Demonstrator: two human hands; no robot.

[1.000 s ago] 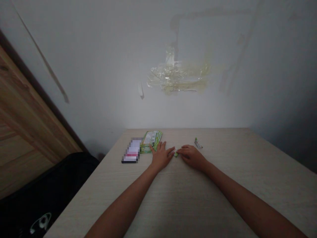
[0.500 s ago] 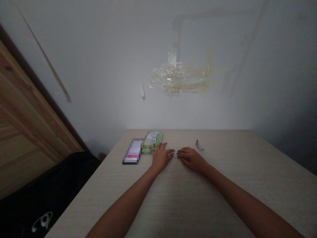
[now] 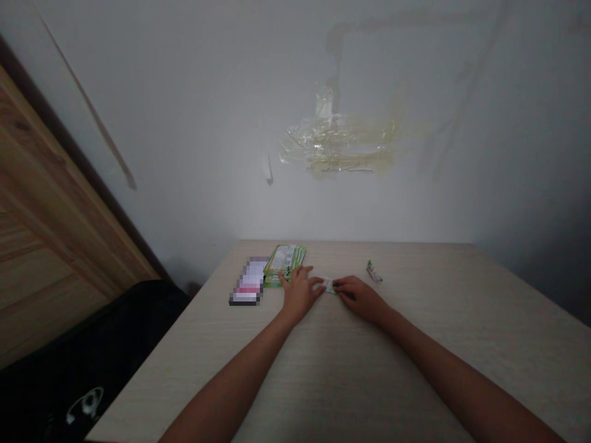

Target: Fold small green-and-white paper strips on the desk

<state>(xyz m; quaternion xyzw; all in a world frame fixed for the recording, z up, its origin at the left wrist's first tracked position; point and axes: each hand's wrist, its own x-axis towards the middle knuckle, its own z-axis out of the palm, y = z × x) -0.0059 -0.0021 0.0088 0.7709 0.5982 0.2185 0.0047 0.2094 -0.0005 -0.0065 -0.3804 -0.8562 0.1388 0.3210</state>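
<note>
A small, flat piece of printed paper (image 3: 329,285), whitish with green, lies on the table between my hands. My left hand (image 3: 299,296) holds its left end between thumb and forefinger, the other fingers spread towards a stack of green-and-white printed sheets (image 3: 282,258). At its right end, my right hand (image 3: 360,298) pinches the paper with fingers bent together. Beyond my right hand lies a small folded piece of green-and-white paper (image 3: 373,272). The fingers cover both ends of the held piece.
A phone-like device (image 3: 247,286), its screen pixelated, lies left of the stack. The pale wooden table (image 3: 415,381) meets a wall with crumpled clear tape (image 3: 341,147). On the left are a black bag-like thing (image 3: 115,344) and wooden boards (image 3: 46,203).
My right hand has shifted slightly right, and more of the small paper shows flat between my hands. My left hand stays nearly in place. The view has moved a little.
</note>
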